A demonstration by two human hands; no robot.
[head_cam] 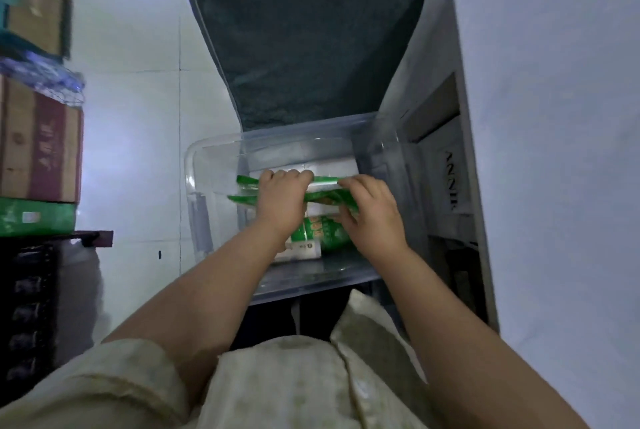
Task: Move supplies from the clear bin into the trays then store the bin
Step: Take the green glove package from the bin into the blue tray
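Two hands [282, 202] [372, 217] on green packets [322, 196], one bin [194, 186]

Pretty dim in here, everything's washed in a cool bluish light. The floor [138, 117] is laid with big pale tiles, thin grout lines can be made out. On the left, cardboard boxes [38, 144] are stacked on a green box [34, 217], with a dark rack [27, 307] seen below. A dark grey padded cushion [304, 41] is set up the middle. The right is taken up by a plain white panel [554, 117].

Clear bin [207, 221], seemingly green packets [322, 231] inside
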